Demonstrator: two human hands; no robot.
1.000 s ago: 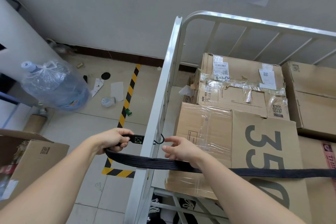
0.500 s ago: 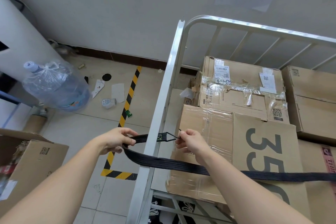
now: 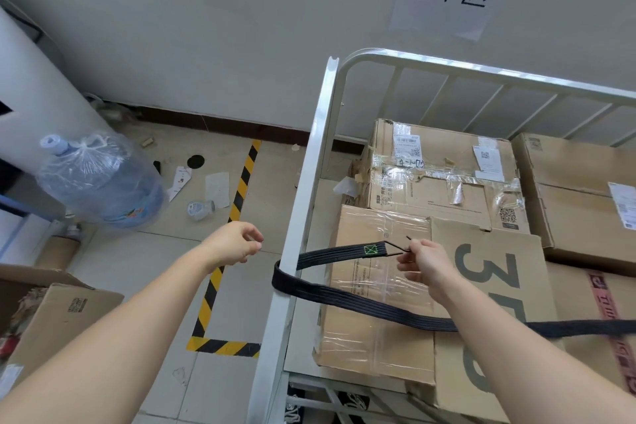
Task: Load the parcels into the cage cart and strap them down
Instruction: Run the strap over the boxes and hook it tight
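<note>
Black elastic strap [image 3: 361, 299] wraps round the cage cart's front left corner post [image 3: 307, 182] and doubles back. Its lower run lies flat across the parcel tops, heading right of the post out of the picture. Its short upper run, marked with a green stitched square, ends in a wire hook [image 3: 395, 248] held above the film-wrapped parcel [image 3: 371, 224] just right of the post.

The right hand [image 3: 426, 262] pinches that hook between thumb and fingertips; the hook's bend seems tucked inside the fingers, so its shape is unclear. The left hand [image 3: 234, 244] hangs just left of the post, fingers loosely curled, holding nothing and clear of the strap.

Further right of the post sits a carton printed with large dark numerals [image 3: 492, 286], and behind it a taped box with labels [image 3: 440, 175]. Left of the post, yellow-black floor tape [image 3: 241, 189] marks the tiles, and beyond it lies a bagged water bottle [image 3: 99, 182].
</note>
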